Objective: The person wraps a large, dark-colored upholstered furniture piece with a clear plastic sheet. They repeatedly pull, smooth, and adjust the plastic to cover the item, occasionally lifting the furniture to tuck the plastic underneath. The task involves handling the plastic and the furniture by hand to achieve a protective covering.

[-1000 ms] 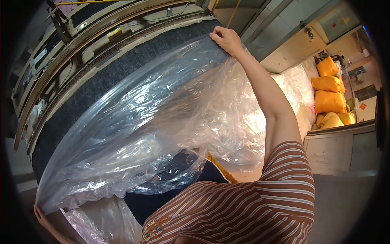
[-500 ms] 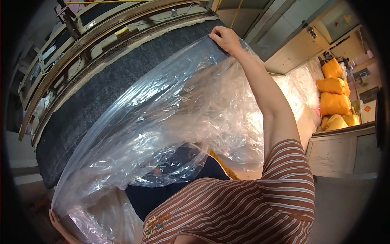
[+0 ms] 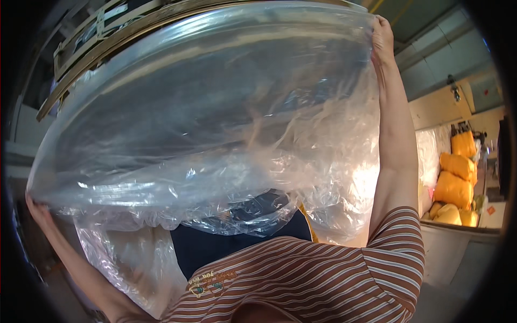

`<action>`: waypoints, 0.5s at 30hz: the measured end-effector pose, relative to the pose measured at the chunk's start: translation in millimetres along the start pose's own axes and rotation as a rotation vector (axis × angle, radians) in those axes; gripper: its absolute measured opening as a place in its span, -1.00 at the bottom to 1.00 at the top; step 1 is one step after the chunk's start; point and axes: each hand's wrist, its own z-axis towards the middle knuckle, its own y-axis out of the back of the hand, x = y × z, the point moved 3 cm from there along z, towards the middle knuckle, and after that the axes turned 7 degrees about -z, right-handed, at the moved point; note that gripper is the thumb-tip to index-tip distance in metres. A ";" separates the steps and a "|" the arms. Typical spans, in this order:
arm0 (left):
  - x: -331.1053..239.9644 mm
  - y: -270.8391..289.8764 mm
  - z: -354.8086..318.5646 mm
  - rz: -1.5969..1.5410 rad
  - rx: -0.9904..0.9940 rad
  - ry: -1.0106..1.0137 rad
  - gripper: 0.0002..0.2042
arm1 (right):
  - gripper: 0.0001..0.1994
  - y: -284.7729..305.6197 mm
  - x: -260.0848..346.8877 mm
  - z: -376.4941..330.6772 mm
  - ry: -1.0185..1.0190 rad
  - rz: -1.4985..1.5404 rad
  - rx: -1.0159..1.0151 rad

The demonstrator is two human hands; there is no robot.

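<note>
A wide sheet of clear plastic film (image 3: 204, 102) is stretched between my two outspread arms. At the far right, my right hand (image 3: 382, 39) is closed on one corner of it. My left hand (image 3: 37, 209), low at the left, grips the opposite end; its fingertips are partly hidden by the film. The film's upper edge is taut and curved, while its lower part hangs in crinkled folds (image 3: 242, 212) over my dark lap. A dark surface shows dimly through the film.
Beyond the film runs a long machine frame (image 3: 124, 29) with wooden rails. More crumpled clear film (image 3: 121, 264) lies at the lower left. Stacked orange bundles (image 3: 454, 185) stand at the right, near a pale door (image 3: 441, 110).
Both hands have risen, the right one also moving right, and the left one up and outward. The film has spread wider and now covers the view of the dark surface.
</note>
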 end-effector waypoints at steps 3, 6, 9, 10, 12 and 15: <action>66.7 -19.8 55.9 0.500 0.072 -0.166 -0.66 | -0.82 9.9 -73.4 0.1 0.108 -0.826 0.096; 123.7 -39.7 70.3 0.696 0.010 -0.256 -0.66 | -0.78 13.5 -104.7 -10.3 -0.034 -0.441 0.071; 146.3 -57.6 88.4 0.592 0.031 -0.185 -0.65 | -0.77 15.8 -104.5 -0.5 0.070 -0.427 0.021; 141.9 -62.7 97.6 0.543 0.060 -0.154 -0.65 | -0.77 15.9 -105.9 1.5 0.057 -0.465 0.023; 136.3 -72.1 106.2 0.600 0.074 -0.163 -0.64 | -0.76 11.4 -108.4 8.0 0.035 -0.537 0.029; 138.2 -93.0 106.9 0.561 0.095 -0.130 -0.63 | -0.74 4.6 -110.8 18.8 0.042 -0.560 0.026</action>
